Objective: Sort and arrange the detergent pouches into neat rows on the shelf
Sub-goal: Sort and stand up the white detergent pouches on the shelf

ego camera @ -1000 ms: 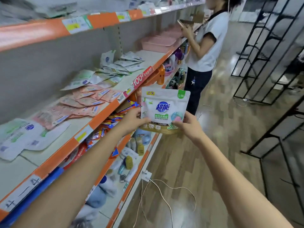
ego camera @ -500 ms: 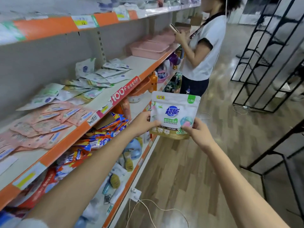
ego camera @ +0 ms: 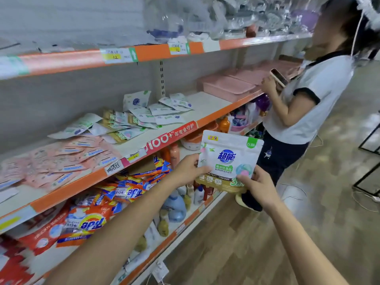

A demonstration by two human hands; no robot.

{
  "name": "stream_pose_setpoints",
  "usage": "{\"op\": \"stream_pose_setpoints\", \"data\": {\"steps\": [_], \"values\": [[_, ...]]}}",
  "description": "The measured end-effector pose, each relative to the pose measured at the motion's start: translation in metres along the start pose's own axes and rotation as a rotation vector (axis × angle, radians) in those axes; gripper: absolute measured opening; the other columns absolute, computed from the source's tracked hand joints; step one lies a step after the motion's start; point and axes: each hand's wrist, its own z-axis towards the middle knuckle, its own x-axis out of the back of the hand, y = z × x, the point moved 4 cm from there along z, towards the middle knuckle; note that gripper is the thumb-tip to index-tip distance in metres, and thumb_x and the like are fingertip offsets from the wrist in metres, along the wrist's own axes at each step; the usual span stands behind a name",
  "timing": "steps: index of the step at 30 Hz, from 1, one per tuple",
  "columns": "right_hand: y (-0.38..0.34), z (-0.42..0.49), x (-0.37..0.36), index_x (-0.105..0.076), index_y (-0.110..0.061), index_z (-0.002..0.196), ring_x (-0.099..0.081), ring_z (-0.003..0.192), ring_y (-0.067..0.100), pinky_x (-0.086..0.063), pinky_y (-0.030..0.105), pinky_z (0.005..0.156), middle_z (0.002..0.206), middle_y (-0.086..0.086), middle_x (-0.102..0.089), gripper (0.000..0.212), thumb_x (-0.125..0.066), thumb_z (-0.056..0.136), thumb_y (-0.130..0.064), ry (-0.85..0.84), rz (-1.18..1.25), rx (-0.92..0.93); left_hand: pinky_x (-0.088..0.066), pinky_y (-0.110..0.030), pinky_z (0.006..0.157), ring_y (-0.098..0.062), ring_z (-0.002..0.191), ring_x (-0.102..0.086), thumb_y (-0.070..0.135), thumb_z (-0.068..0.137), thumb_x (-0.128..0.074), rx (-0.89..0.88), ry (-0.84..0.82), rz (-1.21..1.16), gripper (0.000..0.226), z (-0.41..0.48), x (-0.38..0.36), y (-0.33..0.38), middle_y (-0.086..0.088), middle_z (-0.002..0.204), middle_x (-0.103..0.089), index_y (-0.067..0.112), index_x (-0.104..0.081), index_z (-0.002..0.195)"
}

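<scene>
I hold a white detergent pouch [ego camera: 229, 159] with a blue logo and gold bottom upright in front of the shelf. My left hand [ego camera: 188, 169] pinches its left edge and my right hand [ego camera: 258, 187] grips its lower right corner. On the middle shelf [ego camera: 205, 103] lie several similar white pouches [ego camera: 156, 112] in a loose scattered pile, one leaning against the back wall. Left of them several pink pouches [ego camera: 78, 157] lie overlapping.
A person in a white shirt [ego camera: 314, 95] stands close on the right, holding a phone by the pink trays [ego camera: 228, 87]. Orange detergent bags [ego camera: 88, 223] and bottles [ego camera: 174, 206] fill the lower shelf. A black metal rack [ego camera: 368, 161] stands at far right.
The view has swung up and right along the shelf, so the pouch piles sit nearer the middle. Both hands keep the same hold on the white pouch, now a little closer to the standing person.
</scene>
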Motion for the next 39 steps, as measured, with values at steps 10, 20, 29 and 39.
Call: {"op": "stream_pose_setpoints", "data": {"steps": [10, 20, 29, 39], "values": [[0.016, 0.110, -0.005, -0.064, -0.025, 0.111, -0.070, 0.097, 0.007, -0.055, 0.030, 0.085, 0.108, -0.011, -0.073, 0.026, -0.063, 0.092, -0.008, -0.132, -0.001, 0.012, -0.052, -0.034, 0.093, -0.002, 0.101, -0.065, 0.023, 0.089, -0.067, 0.042, 0.080, 0.012, 0.023, 0.088, 0.020, -0.017, 0.017, 0.107, -0.068, 0.039, -0.064, 0.105], [0.009, 0.253, -0.014, -0.063, -0.020, 0.116, -0.070, 0.093, 0.003, -0.056, 0.019, 0.077, 0.108, -0.010, -0.072, 0.027, -0.063, 0.092, -0.008, -0.179, -0.060, 0.042, -0.051, -0.036, 0.097, -0.007, 0.102, -0.067, 0.019, 0.088, -0.068, 0.069, 0.164, -0.094, 0.026, 0.206, 0.064, -0.032, 0.013, 0.108, -0.071, 0.034, -0.066, 0.109], [0.027, 0.344, -0.017, -0.062, -0.015, 0.116, -0.068, 0.096, 0.014, -0.055, 0.023, 0.077, 0.108, -0.003, -0.071, 0.028, -0.062, 0.091, -0.002, -0.227, -0.029, 0.020, -0.054, -0.032, 0.092, -0.009, 0.098, -0.069, 0.011, 0.089, -0.066, 0.077, 0.221, -0.144, 0.026, 0.276, 0.077, -0.045, 0.001, 0.113, -0.071, 0.023, -0.067, 0.112], [0.030, 0.454, -0.023, -0.061, -0.022, 0.111, -0.066, 0.101, 0.016, -0.051, 0.026, 0.080, 0.110, -0.001, -0.070, 0.028, -0.063, 0.091, -0.003, -0.431, -0.004, 0.071, -0.053, -0.017, 0.081, 0.000, 0.095, -0.068, 0.015, 0.091, -0.065, 0.114, 0.420, -0.099, 0.025, 0.328, 0.085, -0.037, 0.015, 0.106, -0.070, 0.022, -0.065, 0.115]]}}
